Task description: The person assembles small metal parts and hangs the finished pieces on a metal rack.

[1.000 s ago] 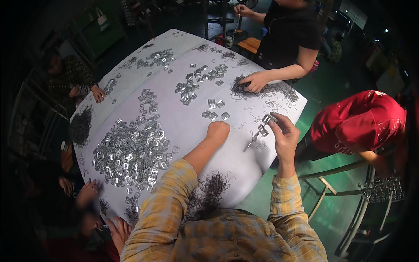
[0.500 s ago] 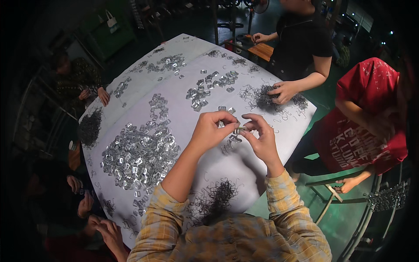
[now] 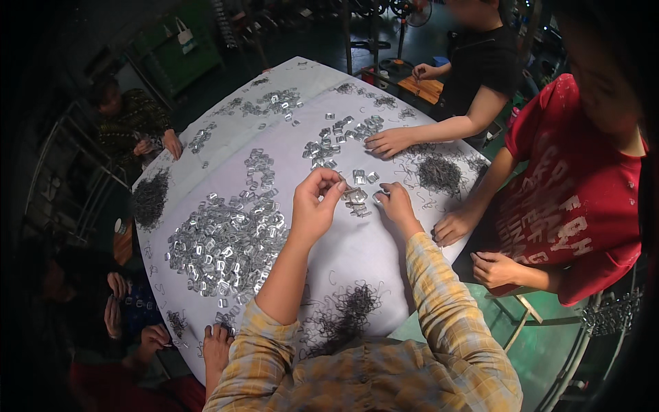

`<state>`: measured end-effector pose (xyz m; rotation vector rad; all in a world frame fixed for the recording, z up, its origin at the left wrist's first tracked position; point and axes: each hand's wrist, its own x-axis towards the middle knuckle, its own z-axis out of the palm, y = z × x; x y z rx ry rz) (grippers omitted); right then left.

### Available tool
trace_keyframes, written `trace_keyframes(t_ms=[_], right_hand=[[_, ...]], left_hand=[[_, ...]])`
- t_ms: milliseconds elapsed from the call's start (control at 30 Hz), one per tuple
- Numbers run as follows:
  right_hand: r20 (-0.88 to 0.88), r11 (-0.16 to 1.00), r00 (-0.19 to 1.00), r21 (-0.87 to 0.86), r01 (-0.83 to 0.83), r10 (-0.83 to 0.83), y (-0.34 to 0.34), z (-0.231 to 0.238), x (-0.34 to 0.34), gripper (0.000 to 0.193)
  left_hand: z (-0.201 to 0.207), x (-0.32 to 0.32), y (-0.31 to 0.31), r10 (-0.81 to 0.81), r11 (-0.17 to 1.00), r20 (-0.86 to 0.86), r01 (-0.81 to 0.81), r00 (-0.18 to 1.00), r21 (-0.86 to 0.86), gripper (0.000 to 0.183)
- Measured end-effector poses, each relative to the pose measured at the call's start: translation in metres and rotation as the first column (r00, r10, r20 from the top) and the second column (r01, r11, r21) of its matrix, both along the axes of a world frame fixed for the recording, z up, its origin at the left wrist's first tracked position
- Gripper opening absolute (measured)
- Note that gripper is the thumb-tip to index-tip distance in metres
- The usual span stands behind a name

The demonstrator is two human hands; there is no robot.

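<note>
**While the left hand [image 3: 314, 206] pinches a short string of buckles [image 3: 355, 196], the right hand [image 3: 398, 204] stands just apart**

In the head view, the left hand's thumb and forefinger are clamped together at the near end of the string, which sits just right of those fingertips, between the two hands, over the pale worktop [image 3: 371, 264]. The right hand's thumb and forefinger come close to each other beside the string; whether they grip anything is too small to tell. Just beyond the fingertips lie a few loose buckles [image 3: 359, 176]. Left of the left hand spreads the big heap [image 3: 226, 240]; nearer the body, between the forearms, is a tangle of hooks [image 3: 347, 312]. A co-worker's hand [image 3: 389, 141] rests beyond the right hand, another [image 3: 456, 228] to its right.

To handle this well, I'd keep the left pinch firm at the end piece, hold the string slightly raised so it cannot snag, and bring the right fingertips in from the free side, turning each slot to face the wire squarely.
</note>
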<state>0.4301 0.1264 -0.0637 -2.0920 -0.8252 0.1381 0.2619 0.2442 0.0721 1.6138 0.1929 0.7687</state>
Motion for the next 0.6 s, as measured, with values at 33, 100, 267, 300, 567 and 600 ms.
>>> trace_keyframes(t_ms=[33, 100, 267, 300, 567, 600], right_hand=[[0.186, 0.994, 0.982, -0.087, 0.059, -0.042, 0.008, -0.013, 0.002, 0.028], [0.208, 0.988, 0.976, -0.120, 0.095, -0.068, 0.015, -0.024, 0.002, 0.028], [0.145, 0.940, 0.988, -0.324, 0.106, -0.061, 0.020, -0.021, 0.006, 0.031], [0.086, 0.936, 0.993, -0.336, 0.107, -0.083, 0.018, -0.011, 0.002, 0.033], [0.167, 0.874, 0.986, -0.478, 0.091, -0.011, -0.007, 0.004, -0.006, 0.036], [0.050, 0.889, 0.999, -0.455, 0.041, -0.021, -0.006, 0.010, -0.005, 0.034]], left_hand=[[0.002, -0.002, 0.001, 0.004, 1.000, -0.002, -0.004, 1.000, 0.003, 0.008], [0.004, -0.008, 0.002, 0.024, 0.999, -0.006, -0.024, 1.000, 0.031, 0.007], [0.003, -0.024, 0.012, 0.036, 0.999, -0.064, -0.036, 0.997, 0.010, 0.007], [0.003, -0.027, 0.013, 0.036, 0.999, -0.079, -0.037, 0.996, -0.009, 0.007], [-0.003, -0.027, 0.001, -0.034, 0.998, -0.044, 0.031, 0.998, -0.058, 0.007], [-0.003, -0.025, -0.001, -0.049, 0.997, -0.050, 0.045, 0.998, -0.070, 0.007]])
